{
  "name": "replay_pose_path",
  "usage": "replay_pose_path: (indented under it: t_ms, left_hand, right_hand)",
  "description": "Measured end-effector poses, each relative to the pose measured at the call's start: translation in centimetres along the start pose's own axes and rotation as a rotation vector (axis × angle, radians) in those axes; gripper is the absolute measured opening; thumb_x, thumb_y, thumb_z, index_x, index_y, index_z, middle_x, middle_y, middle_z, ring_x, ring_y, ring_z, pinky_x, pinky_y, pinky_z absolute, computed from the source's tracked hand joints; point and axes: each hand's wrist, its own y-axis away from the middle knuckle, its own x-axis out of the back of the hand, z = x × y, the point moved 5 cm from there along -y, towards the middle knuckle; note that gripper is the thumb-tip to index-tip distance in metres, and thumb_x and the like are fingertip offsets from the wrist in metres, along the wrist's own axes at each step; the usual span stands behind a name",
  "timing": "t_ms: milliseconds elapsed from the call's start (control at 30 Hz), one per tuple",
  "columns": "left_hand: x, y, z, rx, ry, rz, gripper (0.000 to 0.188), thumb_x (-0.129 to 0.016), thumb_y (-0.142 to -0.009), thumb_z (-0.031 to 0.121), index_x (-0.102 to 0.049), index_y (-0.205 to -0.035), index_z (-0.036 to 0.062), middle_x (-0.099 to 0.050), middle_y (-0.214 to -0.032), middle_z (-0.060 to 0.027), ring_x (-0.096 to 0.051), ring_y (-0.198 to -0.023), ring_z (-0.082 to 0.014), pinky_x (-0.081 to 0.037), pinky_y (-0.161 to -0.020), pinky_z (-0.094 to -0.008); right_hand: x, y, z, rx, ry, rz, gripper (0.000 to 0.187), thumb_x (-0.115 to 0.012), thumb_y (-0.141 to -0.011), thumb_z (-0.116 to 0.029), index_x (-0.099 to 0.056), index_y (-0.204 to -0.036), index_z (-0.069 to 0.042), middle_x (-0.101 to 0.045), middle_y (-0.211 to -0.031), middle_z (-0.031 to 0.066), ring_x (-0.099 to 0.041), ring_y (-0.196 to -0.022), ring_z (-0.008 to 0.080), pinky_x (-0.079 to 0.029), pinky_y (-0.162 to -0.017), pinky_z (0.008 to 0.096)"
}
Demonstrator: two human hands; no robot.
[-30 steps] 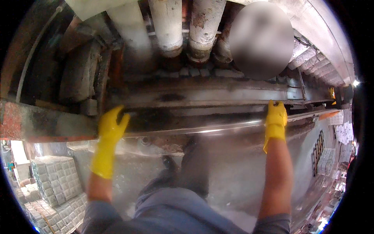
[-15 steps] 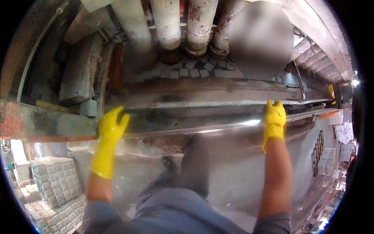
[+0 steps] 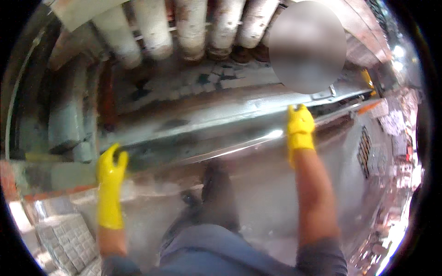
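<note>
Left hand (image 3: 112, 164) dropped lower, right hand (image 3: 299, 125) still gripping rail (image 3: 207, 138)

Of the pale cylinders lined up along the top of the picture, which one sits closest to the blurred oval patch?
The rightmost pale cylinder: it leans toward the upper right and its end nearly meets the blurred patch. The other three stand further left, above the person's left hand.
</note>
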Motion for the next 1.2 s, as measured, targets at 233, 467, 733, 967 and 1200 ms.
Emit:
replay_pose_path:
  t_ms: [233,467,733,967,1200]
  left_hand:
    - [-1.4,-0.6,-0.6,0.054,0.107,-0.063,0.045,-0.071,-0.092,0.034,-0.068,-0.124,0.0018,-0.07,-0.121,-0.0182,-0.064,-0.112,-0.0367,-0.047,-0.102,-0.0438]
    - [-1.9,-0.5,-1.0,0.012,0.122,-0.075,0.043,-0.068,-0.095,0.028,-0.064,-0.128,0.0,-0.067,-0.126,-0.0198,-0.063,-0.115,-0.0339,-0.048,-0.101,-0.0405]
    - [-3.4,-1.2,-1.0,0.032,0.187,-0.096,0.04,-0.066,-0.098,0.021,-0.061,-0.128,-0.0056,-0.066,-0.121,-0.0219,-0.065,-0.109,-0.0329,-0.05,-0.097,-0.0396]
    - [-0.7,0.2,6.8,0.049,0.053,-0.121,0.053,-0.065,-0.095,0.047,-0.07,-0.121,0.0008,-0.069,-0.116,-0.0253,-0.066,-0.107,-0.0397,-0.05,-0.093,-0.0428]
    - [-1.2,0.0,9.7,-0.087,-0.065,-0.102,0.044,-0.067,-0.096,0.039,-0.073,-0.114,-0.0003,-0.071,-0.109,-0.0253,-0.066,-0.1,-0.041,-0.052,-0.088,-0.0445]
  right_hand:
    - [0.0,0.5,0.3,-0.032,-0.007,0.075,0.055,-0.068,-0.086,-0.055,-0.07,-0.123,-0.013,-0.072,-0.116,0.0145,-0.068,-0.11,0.0335,-0.052,-0.095,0.0458]
    - [1.2,1.1,-0.3,-0.094,-0.032,0.006,0.044,-0.067,-0.088,-0.053,-0.071,-0.108,-0.014,-0.073,-0.107,0.0144,-0.068,-0.104,0.0342,-0.051,-0.092,0.049]
    - [1.7,1.3,-0.5,-0.171,-0.011,-0.052,0.042,-0.062,-0.092,-0.052,-0.07,-0.113,-0.017,-0.071,-0.118,0.0098,-0.064,-0.115,0.0314,-0.046,-0.098,0.0532]
    - [0.7,0.5,-1.1,-0.027,0.05,0.052,0.02,-0.064,-0.09,-0.03,-0.077,-0.098,-0.016,-0.074,-0.104,0.0119,-0.07,-0.101,0.0307,-0.056,-0.083,0.0423]
    - [1.1,0.3,0.2,-0.084,-0.102,0.05,0.024,-0.062,-0.09,-0.032,-0.073,-0.099,-0.012,-0.073,-0.101,0.0138,-0.068,-0.103,0.0356,-0.049,-0.092,0.052]
